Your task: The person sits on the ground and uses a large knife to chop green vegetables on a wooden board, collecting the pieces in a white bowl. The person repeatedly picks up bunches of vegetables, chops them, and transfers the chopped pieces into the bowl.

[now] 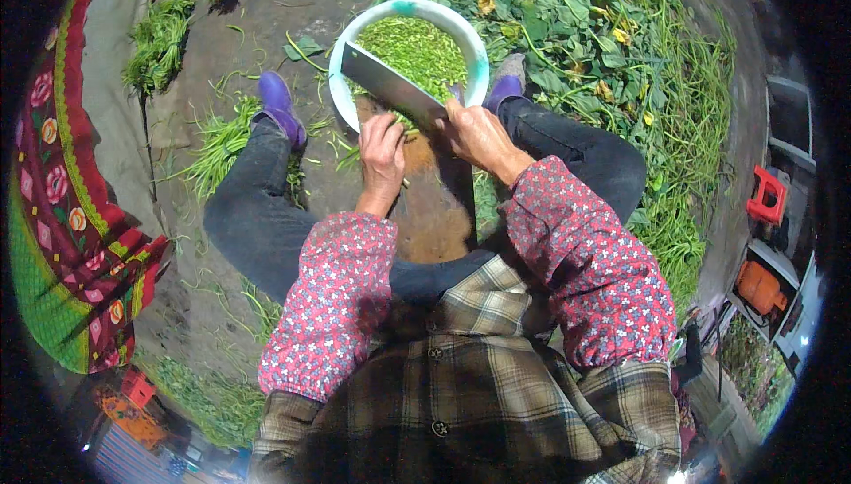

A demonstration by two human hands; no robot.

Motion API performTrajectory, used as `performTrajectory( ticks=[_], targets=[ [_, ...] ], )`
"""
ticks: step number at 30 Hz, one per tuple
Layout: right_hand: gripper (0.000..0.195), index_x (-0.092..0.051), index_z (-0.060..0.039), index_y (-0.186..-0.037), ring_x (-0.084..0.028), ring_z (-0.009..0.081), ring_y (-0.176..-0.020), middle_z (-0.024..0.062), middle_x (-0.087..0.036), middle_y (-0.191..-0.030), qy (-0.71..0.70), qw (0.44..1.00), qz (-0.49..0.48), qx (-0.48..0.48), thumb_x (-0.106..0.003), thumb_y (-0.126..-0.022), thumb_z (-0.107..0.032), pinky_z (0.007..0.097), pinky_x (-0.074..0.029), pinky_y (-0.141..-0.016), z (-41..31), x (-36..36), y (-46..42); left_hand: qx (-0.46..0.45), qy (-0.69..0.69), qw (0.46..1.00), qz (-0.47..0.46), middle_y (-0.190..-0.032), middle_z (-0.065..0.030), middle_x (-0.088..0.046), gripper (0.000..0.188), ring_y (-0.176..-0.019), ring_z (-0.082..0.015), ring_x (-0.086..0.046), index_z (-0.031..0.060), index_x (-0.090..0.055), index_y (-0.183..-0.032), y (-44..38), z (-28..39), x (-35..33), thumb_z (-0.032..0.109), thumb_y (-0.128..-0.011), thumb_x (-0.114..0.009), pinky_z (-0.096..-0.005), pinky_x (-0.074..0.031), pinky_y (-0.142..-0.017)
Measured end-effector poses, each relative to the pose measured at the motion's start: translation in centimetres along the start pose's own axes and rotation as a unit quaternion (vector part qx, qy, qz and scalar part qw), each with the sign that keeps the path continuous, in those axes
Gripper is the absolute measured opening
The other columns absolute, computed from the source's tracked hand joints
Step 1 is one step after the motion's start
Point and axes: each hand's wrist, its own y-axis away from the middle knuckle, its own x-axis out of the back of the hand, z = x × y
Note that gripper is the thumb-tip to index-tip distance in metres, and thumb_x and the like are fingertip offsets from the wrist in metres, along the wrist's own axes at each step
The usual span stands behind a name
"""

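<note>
My right hand (482, 138) grips the handle end of a cleaver (392, 82), whose wide metal blade slants up and left over a basin. Beside the blade's lower edge, my left hand (382, 155) has its fingers curled over a few green stems (407, 123), mostly hidden beneath them. Both hands are above a wooden board (432, 231) that lies between my legs and reaches to the basin. Finely chopped green stems (419, 45) fill much of the white basin (342, 95), which has green patches on its rim.
Leafy vines (545, 25) are heaped at the upper right, with long stems (691, 105) along their edge. Bundles of stems (159, 42) and loose stems (223, 145) lie at left. A floral blanket (66, 185) borders the left side; a red stool (766, 195) stands far right.
</note>
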Motion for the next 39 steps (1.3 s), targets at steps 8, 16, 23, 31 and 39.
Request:
performTrajectory(
  ticks=[8, 16, 23, 31, 39],
  targets=[
    [0.022, -0.041, 0.0001, -0.086, -0.057, 0.0426, -0.064, 0.0246, -0.055, -0.063, 0.044, 0.998, 0.002, -0.043, -0.057, -0.071, -0.002, 0.0491, -0.044, -0.052, -3.9, 3.0, 1.5, 0.042, 0.021, 0.999, 0.018, -0.101, -0.0178, -0.05, 0.029, -0.098, -0.0364, -0.048, -0.0012, -0.053, -0.09, -0.2, -0.1, -0.4, -0.007, -0.062, -0.059, -0.0436, -0.04, -0.084],
    [0.015, -0.041, -0.001, -0.083, -0.058, 0.0379, -0.058, 0.0212, -0.056, -0.064, 0.145, 0.988, -0.039, -0.035, -0.05, -0.072, 0.0, 0.0455, -0.045, -0.048, -5.3, 1.9, 4.9, 0.033, 0.018, 0.999, -0.001, -0.1, -0.0214, -0.051, 0.03, -0.096, -0.039, -0.047, -0.0017, -0.055, -0.09, -0.8, 0.0, -0.3, -0.003, -0.061, -0.06, -0.0475, -0.037, -0.085],
    [0.011, -0.042, -0.0007, -0.079, -0.06, 0.0357, -0.057, 0.0195, -0.055, -0.062, 0.167, 0.984, -0.055, -0.028, -0.05, -0.072, 0.0, 0.0435, -0.045, -0.046, -5.3, 1.5, 5.0, -0.009, -0.029, 0.999, -0.041, -0.11, -0.0208, -0.054, 0.039, -0.106, -0.0399, -0.048, -0.0017, -0.057, -0.106, 0.4, -0.8, 0.3, 0.001, -0.067, -0.059, -0.044, -0.039, -0.09],
    [0.012, -0.042, 0.0011, -0.082, -0.061, 0.0362, -0.06, 0.0213, -0.058, -0.063, 0.116, 0.993, -0.007, -0.021, -0.05, -0.073, 0.0, 0.0448, -0.048, -0.051, -3.9, -1.7, 2.0, -0.006, -0.024, 0.999, -0.039, -0.091, -0.0174, -0.053, 0.018, -0.085, -0.0364, -0.049, -0.0037, -0.053, -0.077, -0.1, -0.6, 0.8, -0.008, -0.059, -0.054, -0.0424, -0.042, -0.077],
    [0.014, -0.04, 0.0001, -0.082, -0.056, 0.0425, -0.058, 0.0251, -0.054, -0.059, 0.04, 0.998, 0.004, -0.053, -0.052, -0.081, -0.007, 0.0491, -0.041, -0.048, -2.2, 0.8, 1.4, 0.007, -0.018, 1.0, -0.024, -0.095, -0.0135, -0.054, 0.019, -0.098, -0.0319, -0.05, -0.0009, -0.056, -0.08, 0.2, -0.6, 0.5, -0.005, -0.063, -0.062, -0.0402, -0.041, -0.084]
  ],
)
